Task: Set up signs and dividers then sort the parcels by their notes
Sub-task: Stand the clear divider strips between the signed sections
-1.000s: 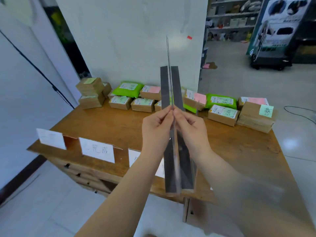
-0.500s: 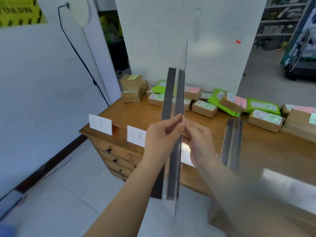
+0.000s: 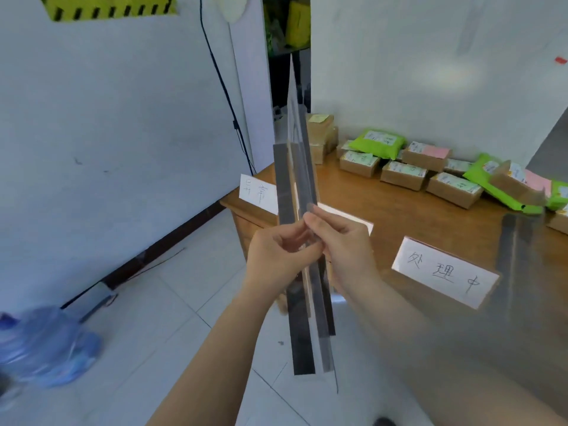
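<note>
Clear dividers (image 3: 295,186) pinched upright by left hand (image 3: 278,256) and right hand (image 3: 344,247).

A blue water bottle (image 3: 46,345), blurred, lies on the pale tiled floor (image 3: 172,318) at eight o'clock. A black cable (image 3: 226,90) runs down the white wall (image 3: 107,124) at eleven o'clock, and a yellow, black-striped banner (image 3: 107,6) hangs near the top edge above it. A dark doorway (image 3: 287,50) opens at twelve o'clock. A small red mark (image 3: 560,59) sits on the far wall at two o'clock. The wooden tabletop (image 3: 399,216) spans three o'clock.
</note>
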The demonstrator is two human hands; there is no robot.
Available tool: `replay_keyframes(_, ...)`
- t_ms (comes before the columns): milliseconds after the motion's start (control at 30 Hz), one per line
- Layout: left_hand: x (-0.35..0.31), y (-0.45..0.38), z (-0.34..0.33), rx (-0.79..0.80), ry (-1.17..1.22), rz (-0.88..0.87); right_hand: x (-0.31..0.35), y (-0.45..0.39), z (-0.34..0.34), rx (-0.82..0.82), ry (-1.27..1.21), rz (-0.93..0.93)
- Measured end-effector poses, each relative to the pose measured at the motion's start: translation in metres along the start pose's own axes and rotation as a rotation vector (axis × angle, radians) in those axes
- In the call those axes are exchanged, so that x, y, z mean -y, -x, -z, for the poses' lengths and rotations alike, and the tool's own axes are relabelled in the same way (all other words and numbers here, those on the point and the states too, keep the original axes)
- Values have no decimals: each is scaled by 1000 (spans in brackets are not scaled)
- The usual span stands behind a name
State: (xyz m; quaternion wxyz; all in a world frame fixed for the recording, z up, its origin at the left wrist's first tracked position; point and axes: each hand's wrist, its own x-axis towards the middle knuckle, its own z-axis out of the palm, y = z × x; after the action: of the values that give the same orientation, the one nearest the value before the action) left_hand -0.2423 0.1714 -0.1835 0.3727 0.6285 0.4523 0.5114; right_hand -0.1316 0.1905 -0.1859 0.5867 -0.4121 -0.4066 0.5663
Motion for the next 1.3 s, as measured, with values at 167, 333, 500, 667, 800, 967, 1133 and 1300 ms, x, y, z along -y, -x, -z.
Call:
replay_keyframes(167, 20, -9, 25, -34, 53, 47, -22, -17, -29, -35, 39, 1)
replay_keyframes(333, 44, -38, 39, -20, 92, 106, -47, -52, -42, -94, 21, -21)
replay_keyframes(500, 70, -93, 44, 46, 115, 173, -63, -106, -48, -187, 2, -39)
replay_keyframes(667, 97, -162, 47, 68, 149, 261, -70, -177, -50, -236, -15, -70)
replay_keyframes(800, 119, -216, 42, 82, 110, 272, -74, -231, -45, -253, -39, -77)
replay_keyframes(967, 148, -260, 31, 100, 170, 335, -82, -280, -35, -304, -30, -91)
replay_keyframes(1133, 175, -299, 27, 204, 236, 391, -99, -316, -27, -389, -24, -136)
replay_keyframes(1300, 208, -341, 22, 294, 262, 455, -112, -354, -23, -531, -43, -182)
